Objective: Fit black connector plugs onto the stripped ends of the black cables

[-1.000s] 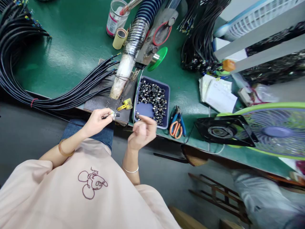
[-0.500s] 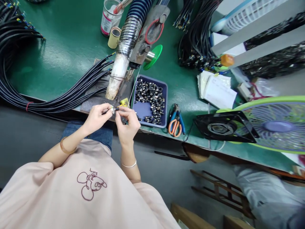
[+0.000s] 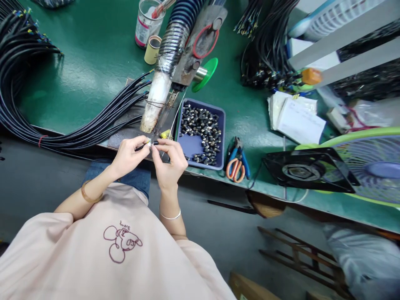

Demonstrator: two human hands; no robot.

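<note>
Lone head-worn view, forward and down at both hands [image 3: 129,154] [image 3: 170,160].

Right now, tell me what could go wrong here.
The small black part between the left hand and right hand might slip. The right hand is close to the tray, so a knock could spill its loose pieces. The pliers lie near the edge of the table and could fall if bumped.

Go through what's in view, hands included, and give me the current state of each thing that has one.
Left hand: pinching a black cable
Right hand: pinching a small black part
Cable bundle: tied with a red band
Tray: partly filled with black connectors
Orange-handled pliers: lying down, not held
Clear cup: upright, open-topped
Large fan: cannot tell whether it's running
</note>
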